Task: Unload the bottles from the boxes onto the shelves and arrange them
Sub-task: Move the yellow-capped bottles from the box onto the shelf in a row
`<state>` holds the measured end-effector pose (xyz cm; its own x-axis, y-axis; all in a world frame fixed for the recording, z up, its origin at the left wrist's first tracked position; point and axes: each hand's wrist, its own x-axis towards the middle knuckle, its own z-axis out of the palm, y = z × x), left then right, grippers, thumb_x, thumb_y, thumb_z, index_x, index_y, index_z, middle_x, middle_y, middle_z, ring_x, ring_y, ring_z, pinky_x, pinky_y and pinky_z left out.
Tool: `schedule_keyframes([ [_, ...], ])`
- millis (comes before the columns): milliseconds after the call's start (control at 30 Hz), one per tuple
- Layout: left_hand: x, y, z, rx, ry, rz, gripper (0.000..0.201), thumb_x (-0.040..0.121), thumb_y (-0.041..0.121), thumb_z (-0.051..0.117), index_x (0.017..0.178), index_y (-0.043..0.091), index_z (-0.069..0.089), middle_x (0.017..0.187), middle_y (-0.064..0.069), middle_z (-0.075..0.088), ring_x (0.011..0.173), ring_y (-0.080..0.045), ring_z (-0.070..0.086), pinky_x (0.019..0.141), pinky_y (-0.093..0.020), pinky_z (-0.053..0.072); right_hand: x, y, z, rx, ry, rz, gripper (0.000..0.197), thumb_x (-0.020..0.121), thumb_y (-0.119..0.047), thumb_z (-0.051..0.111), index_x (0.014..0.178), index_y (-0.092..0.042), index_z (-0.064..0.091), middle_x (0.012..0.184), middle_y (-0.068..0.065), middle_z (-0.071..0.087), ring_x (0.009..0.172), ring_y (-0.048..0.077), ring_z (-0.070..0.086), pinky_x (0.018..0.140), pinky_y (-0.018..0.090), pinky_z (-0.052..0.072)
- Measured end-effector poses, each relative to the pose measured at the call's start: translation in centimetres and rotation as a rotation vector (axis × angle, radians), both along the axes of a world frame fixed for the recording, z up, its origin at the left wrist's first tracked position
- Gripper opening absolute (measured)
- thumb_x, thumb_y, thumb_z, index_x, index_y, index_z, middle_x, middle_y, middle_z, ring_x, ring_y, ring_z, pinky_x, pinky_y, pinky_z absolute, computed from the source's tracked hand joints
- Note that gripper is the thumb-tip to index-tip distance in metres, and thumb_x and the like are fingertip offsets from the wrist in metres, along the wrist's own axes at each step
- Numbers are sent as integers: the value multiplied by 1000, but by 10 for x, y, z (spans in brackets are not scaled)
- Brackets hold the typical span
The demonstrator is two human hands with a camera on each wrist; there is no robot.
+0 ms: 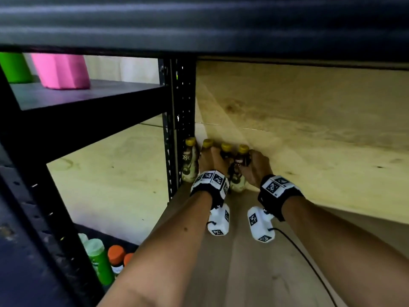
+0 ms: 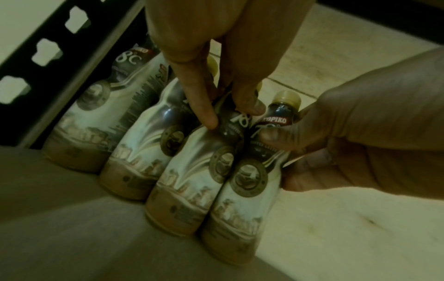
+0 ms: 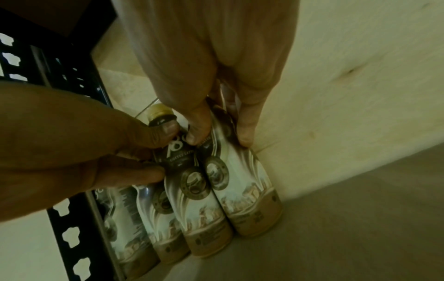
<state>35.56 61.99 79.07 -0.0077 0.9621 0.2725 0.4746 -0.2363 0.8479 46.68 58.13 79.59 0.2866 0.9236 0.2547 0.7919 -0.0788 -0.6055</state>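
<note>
Several coffee bottles with gold caps stand in a row at the back left corner of the wooden shelf [image 1: 254, 273]. My left hand [image 1: 212, 161] [image 2: 228, 114] grips the neck of the third bottle [image 2: 187, 190] [image 3: 199, 214] from the left. Beside it, my right hand [image 1: 256, 167] [image 3: 222, 136] holds the fourth, rightmost bottle [image 1: 242, 159] [image 2: 240, 205] [image 3: 250, 205] around its upper body. Both held bottles stand upright on the shelf and touch each other. The leftmost bottle [image 1: 189, 160] stands against the black post.
A black perforated upright [image 1: 177, 129] borders the row on the left. A plywood back wall [image 1: 309, 120] is close behind the bottles. The neighbouring rack holds a pink container [image 1: 62, 70] and a green one [image 1: 14, 67]; below stand a green bottle [image 1: 100, 260] and orange-capped bottles [image 1: 116, 253].
</note>
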Motion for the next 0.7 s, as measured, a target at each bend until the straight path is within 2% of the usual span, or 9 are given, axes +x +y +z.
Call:
schedule_keyframes([
  [67, 0, 1, -2, -15, -19, -31, 39, 89, 12, 62, 124, -5, 56, 127, -26, 56, 119, -39, 53, 102, -49, 43, 5, 1, 0, -1, 7, 1, 37, 84, -23, 69, 118, -11, 60, 121, 14, 65, 110, 35, 60, 82, 29, 45],
  [167, -2, 2, -4, 10, 66, -4, 25, 90, 17, 60, 108, 0, 66, 112, -21, 64, 105, -33, 59, 94, -43, 47, 9, -4, -2, -17, 10, 36, 43, 80, -22, 76, 118, -11, 60, 119, 12, 66, 110, 33, 61, 83, 28, 46],
  [300, 2, 2, -5, 35, 80, 33, 25, 87, 18, 63, 108, 4, 66, 112, -17, 65, 107, -34, 59, 95, -39, 46, 9, -11, -9, 22, 12, 30, 35, 90, -22, 63, 122, -10, 55, 122, 15, 62, 110, 37, 58, 83, 33, 47],
  [367, 6, 0, -5, 26, 68, 32, 30, 87, 19, 64, 113, 4, 65, 116, -17, 64, 112, -34, 57, 99, -39, 45, 9, -14, -11, 20, 31, 48, 35, 93, -23, 59, 125, -11, 52, 123, 16, 61, 110, 37, 58, 80, 30, 43],
  [433, 6, 0, -13, 17, 95, 34, 33, 84, 22, 65, 114, 7, 64, 116, -16, 64, 113, -33, 58, 101, -42, 44, 10, -19, -13, 3, 88, 62, 45, 92, -23, 61, 134, -14, 47, 129, 14, 59, 114, 35, 57, 80, 26, 40],
  [533, 5, -2, -30, -31, 106, 38, 51, 77, 27, 65, 123, 8, 55, 123, -18, 60, 115, -35, 57, 99, -46, 47, 16, -39, -18, -46, 171, 74, 65, 90, -28, 66, 145, -12, 35, 138, 13, 53, 123, 33, 53, 90, 28, 43],
  [600, 4, -30, -22, 10, 191, 72, 64, 78, 48, 51, 132, 15, 50, 131, -15, 55, 123, -33, 50, 106, -45, 40, 29, -56, -21, -92, 98, 81, 66, 91, -33, 65, 144, -7, 35, 139, 17, 52, 123, 35, 53, 96, 36, 46],
  [633, 3, -46, -18, 11, 251, 80, 63, 81, 51, 45, 135, 18, 49, 133, -15, 54, 125, -34, 49, 108, -43, 37, 36, -66, -22, -118, 36, 87, 64, 92, -36, 63, 143, -6, 38, 137, 19, 54, 120, 35, 55, 96, 38, 47],
  [700, 8, -79, -9, -82, 343, 29, 49, 88, 38, 51, 132, 15, 52, 129, -18, 57, 120, -38, 52, 102, -38, 42, 54, -88, -19, -191, -102, 96, 61, 93, -39, 61, 141, -6, 41, 134, 19, 56, 118, 34, 56, 96, 38, 47],
])
